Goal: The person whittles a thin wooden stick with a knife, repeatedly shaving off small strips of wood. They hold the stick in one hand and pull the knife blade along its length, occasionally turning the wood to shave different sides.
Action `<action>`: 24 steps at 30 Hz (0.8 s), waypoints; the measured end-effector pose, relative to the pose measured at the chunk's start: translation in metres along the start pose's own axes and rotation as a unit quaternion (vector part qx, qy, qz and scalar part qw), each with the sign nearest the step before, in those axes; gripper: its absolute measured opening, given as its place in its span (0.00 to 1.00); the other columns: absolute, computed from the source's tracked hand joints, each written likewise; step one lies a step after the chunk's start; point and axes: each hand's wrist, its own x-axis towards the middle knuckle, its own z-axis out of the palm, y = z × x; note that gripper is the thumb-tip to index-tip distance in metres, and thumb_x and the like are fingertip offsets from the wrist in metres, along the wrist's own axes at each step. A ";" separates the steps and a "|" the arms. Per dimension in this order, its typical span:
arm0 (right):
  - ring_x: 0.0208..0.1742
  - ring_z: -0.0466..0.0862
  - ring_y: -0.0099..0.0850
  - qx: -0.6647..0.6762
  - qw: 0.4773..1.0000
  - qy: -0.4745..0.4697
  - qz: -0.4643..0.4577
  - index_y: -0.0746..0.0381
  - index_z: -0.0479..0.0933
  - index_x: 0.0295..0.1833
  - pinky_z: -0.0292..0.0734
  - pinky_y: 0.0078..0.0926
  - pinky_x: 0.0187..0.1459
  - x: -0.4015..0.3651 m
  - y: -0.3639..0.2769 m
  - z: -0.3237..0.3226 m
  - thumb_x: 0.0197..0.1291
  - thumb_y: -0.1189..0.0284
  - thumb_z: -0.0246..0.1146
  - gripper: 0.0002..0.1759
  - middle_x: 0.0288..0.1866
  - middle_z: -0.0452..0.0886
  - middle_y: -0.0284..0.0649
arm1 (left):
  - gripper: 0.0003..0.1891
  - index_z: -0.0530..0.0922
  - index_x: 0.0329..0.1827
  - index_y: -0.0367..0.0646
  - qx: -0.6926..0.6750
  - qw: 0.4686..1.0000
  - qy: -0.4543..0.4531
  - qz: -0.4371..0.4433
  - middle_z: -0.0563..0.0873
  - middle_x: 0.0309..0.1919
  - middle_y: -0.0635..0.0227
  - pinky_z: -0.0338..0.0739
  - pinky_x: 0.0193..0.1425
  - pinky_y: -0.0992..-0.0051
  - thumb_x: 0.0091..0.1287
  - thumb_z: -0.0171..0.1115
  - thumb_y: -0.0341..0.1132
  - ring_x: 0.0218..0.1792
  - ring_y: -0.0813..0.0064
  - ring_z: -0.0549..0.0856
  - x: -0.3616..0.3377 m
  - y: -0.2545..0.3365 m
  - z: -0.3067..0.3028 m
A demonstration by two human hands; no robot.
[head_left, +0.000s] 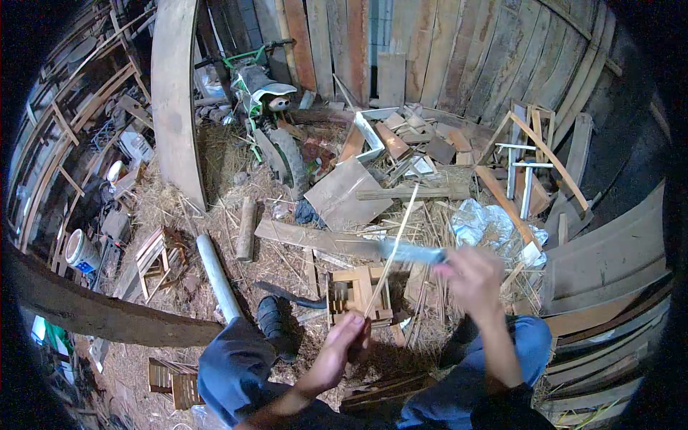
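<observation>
Denim trouser legs, blue, nearest. Left hand: closed, thumb pressing pale strip against fingers. Right hand: fist clenched round knife-like tool; both blurred, grip end mostly hidden, blade-to-strip contact unclear. Strip: slender, wood-like, nearly straight, slanting up and away from left hand; lower end concealed. Below strip, slatted wooden frame. Farther, motorbike, green and white.

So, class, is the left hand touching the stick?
Touching. The head view shows it: the left hand grips the stick near its lower end, thumb against it.
</observation>
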 end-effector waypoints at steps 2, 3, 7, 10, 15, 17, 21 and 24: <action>0.22 0.76 0.34 -0.005 0.999 0.009 0.033 0.59 0.81 0.36 0.66 0.33 0.25 0.003 0.016 -0.012 0.50 0.60 0.71 0.15 0.23 0.75 0.34 | 0.14 0.71 0.40 0.43 0.045 0.999 -0.011 0.007 0.71 0.31 0.76 0.63 0.39 0.82 0.78 0.46 0.45 0.34 0.83 0.69 -0.001 -0.007 -0.009; 0.22 0.75 0.36 -0.007 0.998 0.020 0.065 0.61 0.81 0.36 0.66 0.35 0.25 0.006 0.018 -0.017 0.51 0.61 0.71 0.15 0.22 0.76 0.36 | 0.14 0.71 0.40 0.43 0.046 0.999 -0.014 0.008 0.71 0.31 0.76 0.63 0.39 0.82 0.78 0.46 0.45 0.34 0.83 0.69 -0.001 -0.008 -0.012; 0.26 0.79 0.39 0.006 0.996 0.000 0.092 0.60 0.81 0.38 0.71 0.35 0.29 -0.005 0.006 -0.009 0.50 0.60 0.71 0.16 0.25 0.77 0.38 | 0.13 0.72 0.44 0.44 0.116 0.990 0.072 -0.017 0.72 0.32 0.79 0.64 0.40 0.82 0.77 0.48 0.45 0.36 0.87 0.70 0.005 -0.027 -0.026; 0.26 0.79 0.38 0.015 0.995 -0.001 0.095 0.60 0.82 0.40 0.71 0.35 0.29 -0.011 0.002 -0.006 0.51 0.59 0.71 0.17 0.26 0.78 0.37 | 0.13 0.72 0.43 0.45 0.071 0.997 0.002 -0.032 0.71 0.32 0.80 0.65 0.39 0.82 0.78 0.47 0.45 0.34 0.87 0.69 0.001 -0.026 -0.027; 0.26 0.80 0.34 0.002 0.998 -0.023 0.061 0.58 0.82 0.38 0.71 0.30 0.27 -0.007 -0.013 0.001 0.50 0.56 0.71 0.18 0.26 0.78 0.35 | 0.15 0.71 0.41 0.45 0.039 0.999 0.010 0.013 0.70 0.29 0.80 0.63 0.33 0.83 0.78 0.45 0.46 0.29 0.86 0.68 0.009 -0.017 -0.015; 0.25 0.80 0.31 0.019 0.999 -0.006 0.035 0.58 0.82 0.38 0.72 0.29 0.27 -0.006 -0.021 0.010 0.50 0.55 0.71 0.18 0.26 0.78 0.33 | 0.15 0.71 0.41 0.45 0.037 0.999 0.004 0.030 0.70 0.28 0.79 0.62 0.31 0.82 0.78 0.45 0.47 0.28 0.86 0.67 0.013 -0.010 -0.011; 0.21 0.78 0.29 0.056 0.998 0.001 -0.009 0.60 0.82 0.35 0.71 0.28 0.23 0.000 -0.040 0.014 0.51 0.55 0.71 0.18 0.22 0.77 0.32 | 0.14 0.71 0.42 0.46 -0.024 0.998 0.031 0.044 0.68 0.24 0.78 0.58 0.26 0.81 0.78 0.46 0.47 0.23 0.85 0.65 0.014 -0.001 -0.001; 0.19 0.77 0.30 0.089 0.996 -0.003 -0.011 0.59 0.82 0.36 0.70 0.28 0.21 0.005 -0.045 0.011 0.47 0.57 0.73 0.18 0.20 0.75 0.32 | 0.14 0.71 0.42 0.46 -0.047 0.997 0.035 0.045 0.67 0.24 0.78 0.56 0.25 0.81 0.77 0.47 0.47 0.22 0.85 0.64 0.014 -0.001 -0.002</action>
